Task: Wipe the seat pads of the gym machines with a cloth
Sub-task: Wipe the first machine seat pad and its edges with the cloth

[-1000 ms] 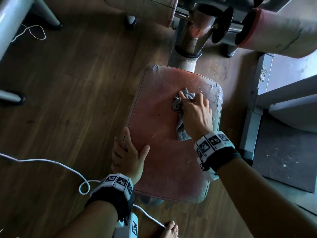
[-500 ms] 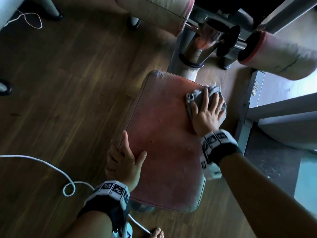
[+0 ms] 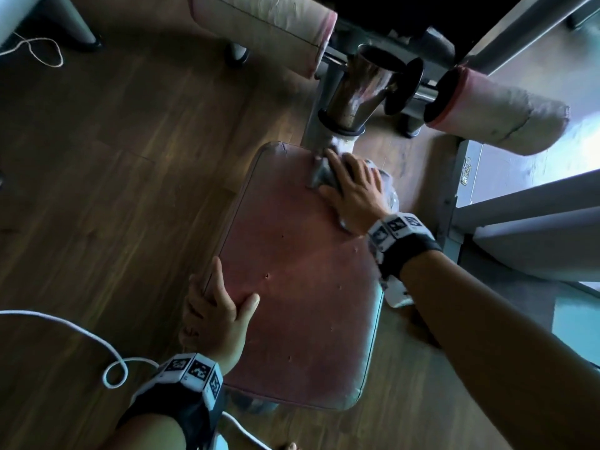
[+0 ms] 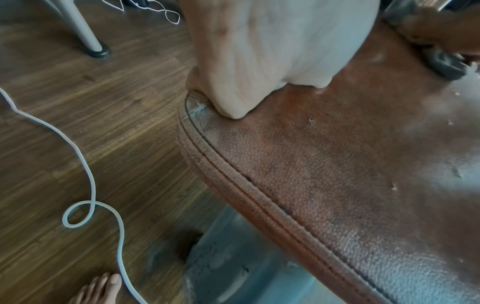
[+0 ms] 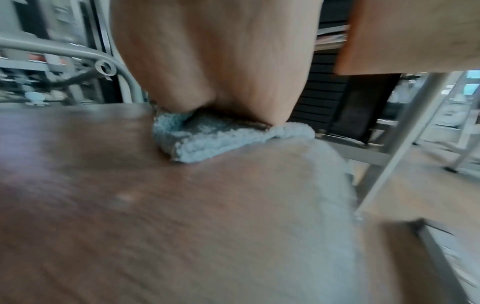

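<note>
A worn red-brown seat pad (image 3: 302, 287) fills the middle of the head view. My right hand (image 3: 352, 186) lies flat on a grey cloth (image 3: 319, 175) at the pad's far edge, close to the machine's post. In the right wrist view the palm (image 5: 221, 61) presses the fluffy cloth (image 5: 207, 139) onto the pad (image 5: 155, 205). My left hand (image 3: 220, 306) holds the pad's near left edge. Its thumb lies on top and its fingers curl over the side. The left wrist view shows that hand (image 4: 259, 51) on the stitched rim (image 4: 233, 174).
Two padded rollers (image 3: 266, 24) (image 3: 496, 115) and a metal post (image 3: 357, 89) stand just beyond the pad. A grey frame rail (image 3: 519, 203) runs along the right. A white cable (image 3: 97, 345) loops on the wooden floor, near a bare foot (image 4: 98, 288).
My right hand carried the cloth from the pad's middle to its far right corner, then left along the far edge. My left hand stayed on the left edge.
</note>
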`<state>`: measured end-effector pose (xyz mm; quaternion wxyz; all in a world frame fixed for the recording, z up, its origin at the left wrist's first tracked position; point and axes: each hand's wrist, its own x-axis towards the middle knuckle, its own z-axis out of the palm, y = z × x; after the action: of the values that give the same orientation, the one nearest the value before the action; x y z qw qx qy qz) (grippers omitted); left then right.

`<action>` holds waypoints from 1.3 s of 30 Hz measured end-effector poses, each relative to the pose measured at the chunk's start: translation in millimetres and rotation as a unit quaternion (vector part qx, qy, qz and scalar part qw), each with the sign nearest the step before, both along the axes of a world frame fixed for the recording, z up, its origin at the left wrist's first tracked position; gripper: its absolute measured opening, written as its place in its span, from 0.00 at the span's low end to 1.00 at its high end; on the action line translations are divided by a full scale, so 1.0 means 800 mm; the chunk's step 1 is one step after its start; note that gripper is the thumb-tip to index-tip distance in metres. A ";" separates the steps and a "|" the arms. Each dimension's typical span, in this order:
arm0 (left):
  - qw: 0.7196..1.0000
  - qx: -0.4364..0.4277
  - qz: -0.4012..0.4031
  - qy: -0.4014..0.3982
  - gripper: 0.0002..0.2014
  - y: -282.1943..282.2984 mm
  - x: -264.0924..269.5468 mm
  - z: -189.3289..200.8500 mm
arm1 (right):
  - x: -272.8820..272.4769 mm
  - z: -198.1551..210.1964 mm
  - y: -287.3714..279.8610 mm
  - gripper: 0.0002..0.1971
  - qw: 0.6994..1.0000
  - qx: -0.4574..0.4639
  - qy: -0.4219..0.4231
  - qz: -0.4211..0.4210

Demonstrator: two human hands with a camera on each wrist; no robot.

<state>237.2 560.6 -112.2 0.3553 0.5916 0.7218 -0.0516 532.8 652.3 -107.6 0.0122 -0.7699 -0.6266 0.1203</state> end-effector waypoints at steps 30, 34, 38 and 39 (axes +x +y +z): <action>1.000 0.004 -0.018 -0.008 0.45 0.000 -0.003 0.005 | 0.079 0.015 -0.007 0.23 0.978 -0.031 0.197 -0.060; 1.000 0.012 -0.020 -0.010 0.44 -0.003 -0.003 0.005 | 0.099 0.022 -0.012 0.23 0.964 -0.079 0.239 -0.082; 1.000 0.010 -0.024 -0.004 0.44 -0.003 -0.004 0.004 | 0.052 0.030 0.056 0.26 0.966 -0.094 0.242 -0.001; 1.000 0.003 -0.023 -0.004 0.44 -0.003 -0.004 0.003 | 0.036 0.028 0.075 0.27 0.968 -0.100 0.229 0.030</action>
<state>233.8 558.5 -109.6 0.3551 0.6094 0.7067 -0.0554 561.6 712.3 -84.9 0.0748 -0.6999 -0.6148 0.3558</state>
